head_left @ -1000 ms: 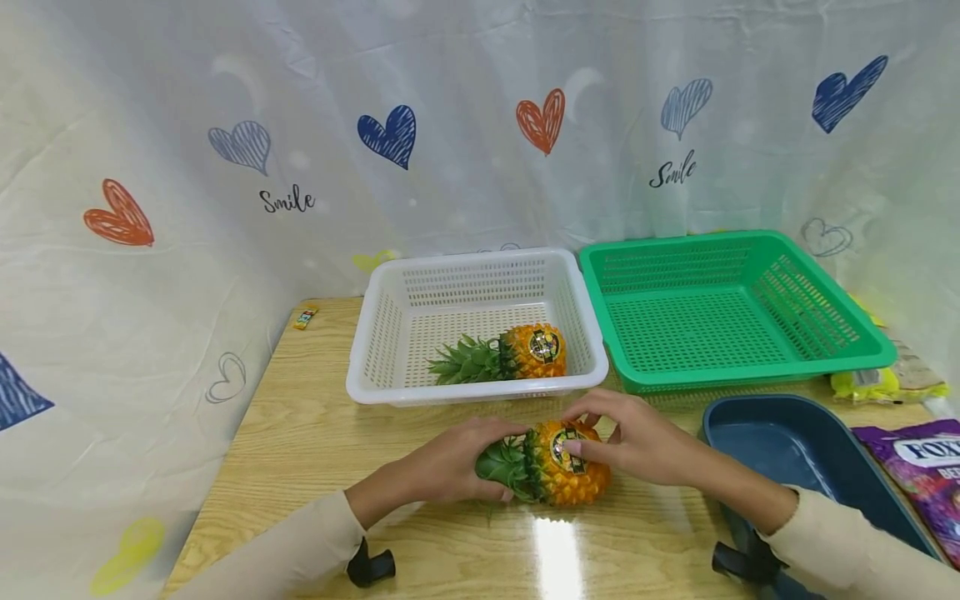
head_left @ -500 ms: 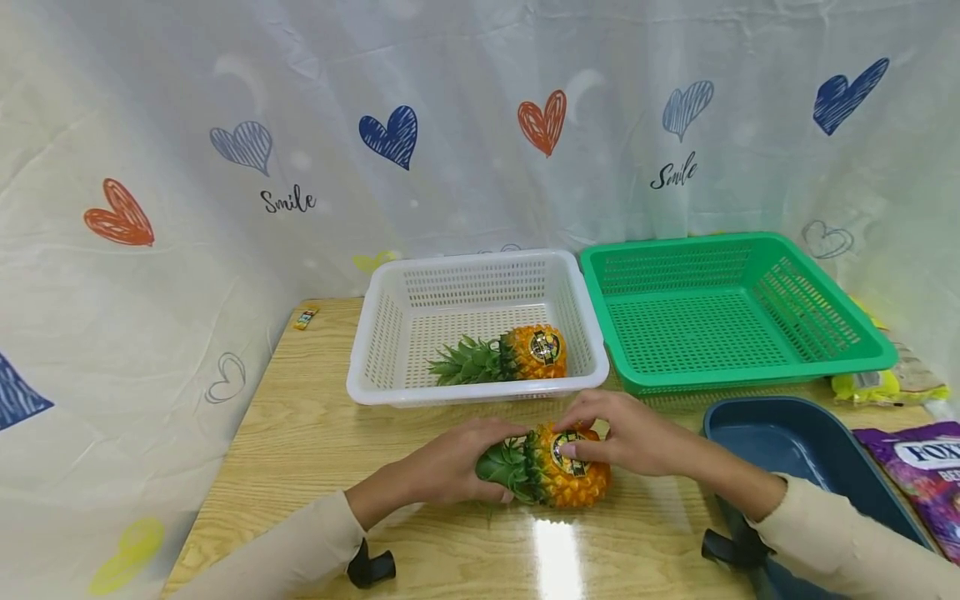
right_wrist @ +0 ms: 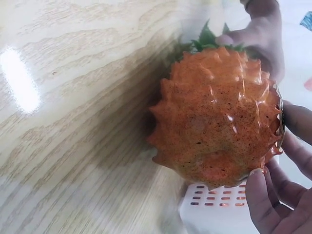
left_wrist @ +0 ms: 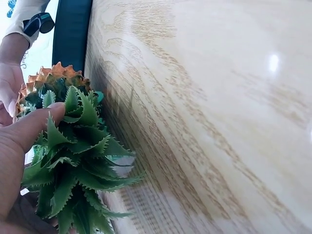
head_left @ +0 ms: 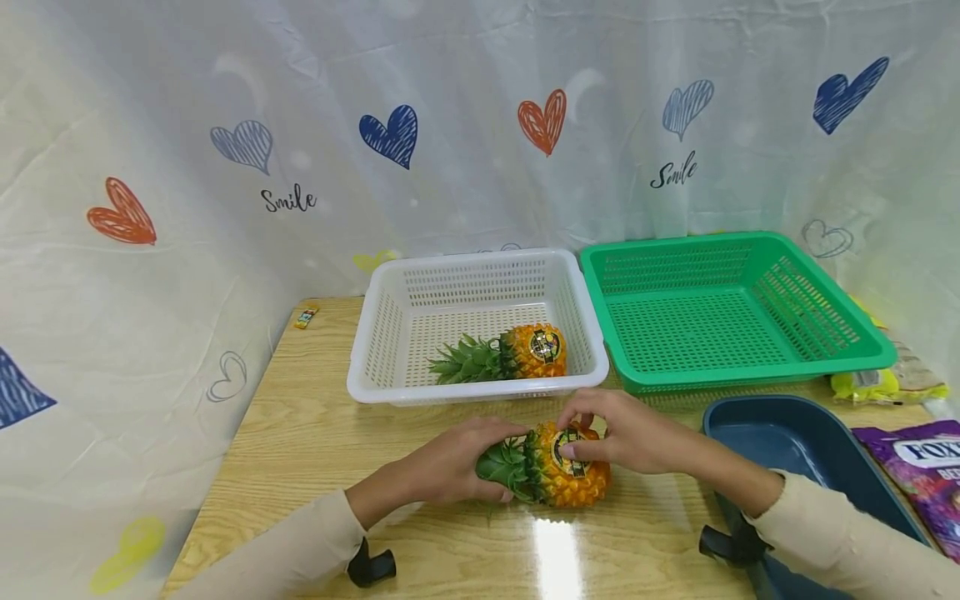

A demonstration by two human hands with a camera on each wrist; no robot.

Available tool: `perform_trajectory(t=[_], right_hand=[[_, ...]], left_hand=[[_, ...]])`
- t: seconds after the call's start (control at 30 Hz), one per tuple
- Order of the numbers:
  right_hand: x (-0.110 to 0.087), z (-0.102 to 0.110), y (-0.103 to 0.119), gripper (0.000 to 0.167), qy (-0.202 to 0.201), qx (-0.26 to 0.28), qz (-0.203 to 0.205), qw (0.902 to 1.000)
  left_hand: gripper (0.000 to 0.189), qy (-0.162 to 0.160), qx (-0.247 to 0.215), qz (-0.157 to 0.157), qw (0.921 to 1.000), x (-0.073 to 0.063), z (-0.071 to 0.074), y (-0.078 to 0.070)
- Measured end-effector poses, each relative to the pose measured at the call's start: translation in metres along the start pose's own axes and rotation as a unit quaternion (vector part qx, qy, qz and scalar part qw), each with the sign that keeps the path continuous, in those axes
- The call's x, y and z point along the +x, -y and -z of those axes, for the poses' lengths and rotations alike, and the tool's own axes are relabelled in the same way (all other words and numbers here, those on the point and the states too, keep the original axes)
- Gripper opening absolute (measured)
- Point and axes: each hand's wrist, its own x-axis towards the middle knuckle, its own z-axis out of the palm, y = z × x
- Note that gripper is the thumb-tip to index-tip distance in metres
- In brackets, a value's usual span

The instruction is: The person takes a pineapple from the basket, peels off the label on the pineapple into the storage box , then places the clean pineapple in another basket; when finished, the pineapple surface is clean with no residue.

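Observation:
A small orange pineapple (head_left: 576, 482) with a green leafy crown lies on its side on the wooden table, its round label facing up. My left hand (head_left: 459, 461) grips the crown; in the left wrist view the thumb lies across the leaves (left_wrist: 73, 161). At the fruit end, my right hand (head_left: 637, 433) holds the body with bent fingers on the far side and the thumb on the label (head_left: 567, 454). From the right wrist, the pineapple's base (right_wrist: 214, 122) shows, with fingertips touching its side. A similar pineapple (head_left: 534, 350) lies in the white basket (head_left: 480, 392).
Right of the white basket stands a green basket (head_left: 757, 367). A dark blue tray (head_left: 772, 442) sits under the right forearm, beside a purple candy bag (head_left: 918, 467). Yellow packets (head_left: 870, 383) lie at the far right, and a small wrapped candy (head_left: 305, 318) at the back left corner.
My right hand has shifted slightly to the left on the pineapple, its fingers bending more. The left hand and the pineapple have stayed practically in place.

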Motion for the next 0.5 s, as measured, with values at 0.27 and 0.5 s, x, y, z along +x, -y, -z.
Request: perform_trajectory(t=[0.27,0.5], right_hand=[[0.0008,-0.0012,0.0011,0.016,-0.014,0.005,-0.006,0.9999],[0.0008,-0.0012,0.0027,0.015,-0.033,0.021,0.004,0.9992]], left_hand=[[0.081,0.003,-0.003,0.004,1.0000,0.0005,-0.0009,0.0007],[0.081,0.006,-0.004,0.009,0.9999,0.0001,-0.0009,0.0009]])
